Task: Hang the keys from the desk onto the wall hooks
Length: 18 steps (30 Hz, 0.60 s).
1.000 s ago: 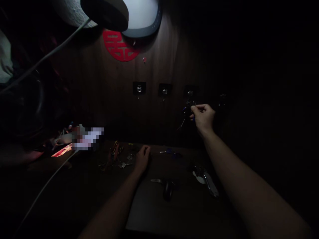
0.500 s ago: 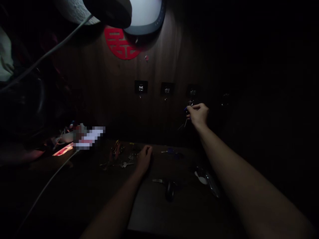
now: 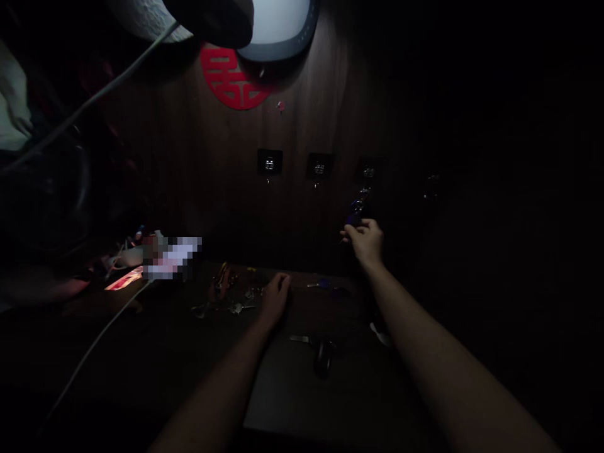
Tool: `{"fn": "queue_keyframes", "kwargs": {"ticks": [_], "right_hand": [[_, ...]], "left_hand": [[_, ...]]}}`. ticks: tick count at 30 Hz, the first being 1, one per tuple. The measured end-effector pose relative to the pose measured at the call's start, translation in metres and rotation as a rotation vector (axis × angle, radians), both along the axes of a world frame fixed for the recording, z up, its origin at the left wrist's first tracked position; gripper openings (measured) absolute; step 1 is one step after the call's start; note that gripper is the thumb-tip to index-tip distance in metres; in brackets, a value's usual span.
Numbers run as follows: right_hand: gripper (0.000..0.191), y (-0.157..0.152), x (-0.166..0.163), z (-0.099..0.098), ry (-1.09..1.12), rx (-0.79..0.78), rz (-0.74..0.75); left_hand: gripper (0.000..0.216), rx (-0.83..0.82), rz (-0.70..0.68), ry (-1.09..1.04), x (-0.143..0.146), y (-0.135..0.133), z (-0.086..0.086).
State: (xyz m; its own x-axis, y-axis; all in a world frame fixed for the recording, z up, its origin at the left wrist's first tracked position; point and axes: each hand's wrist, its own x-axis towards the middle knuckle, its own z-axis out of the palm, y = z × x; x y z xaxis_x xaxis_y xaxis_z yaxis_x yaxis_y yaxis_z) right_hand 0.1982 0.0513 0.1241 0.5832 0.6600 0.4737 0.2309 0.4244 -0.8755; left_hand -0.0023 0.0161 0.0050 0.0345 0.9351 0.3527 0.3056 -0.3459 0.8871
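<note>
My right hand (image 3: 368,240) is closed on a bunch of keys (image 3: 355,216) with dark blue parts, just below the third hook plate (image 3: 369,170) on the wooden wall. The top ring of the bunch is at the hook; in this dim light I cannot tell whether it hangs there. My left hand (image 3: 275,294) rests on the dark tabletop with its fingers curled, and what is inside them is hidden. Right beside it lie loose keys (image 3: 238,308) and a reddish strap (image 3: 221,282).
A black car key (image 3: 323,357) and a blue-headed key (image 3: 323,284) lie on the table (image 3: 283,402). A pale shiny object (image 3: 380,333) is partly behind my right forearm. More hook plates (image 3: 270,163) line the wall. A cable (image 3: 94,343) crosses the left side.
My right hand has moved down a little and to the left, from the hook to the lower part of the key bunch. My left hand stays in place.
</note>
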Motion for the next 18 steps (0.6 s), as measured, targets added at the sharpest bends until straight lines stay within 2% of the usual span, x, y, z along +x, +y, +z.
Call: {"fn": "queue_keyframes", "kwargs": {"ticks": [7,14,18], "right_hand": [[0.023,-0.017,-0.001,-0.042,-0.014,-0.074,0.099],[0.018,-0.035,0.008,-0.085,-0.04,-0.181,0.101],[0.018,-0.045,0.013,-0.106,-0.16,-0.216,0.076]], "left_hand": [[0.029,0.018,-0.003,0.008,0.0,0.0,-0.002],[0.027,0.028,0.003,0.019,0.0,0.001,-0.002],[0.027,0.026,0.007,0.034,0.001,0.0,-0.001]]}}
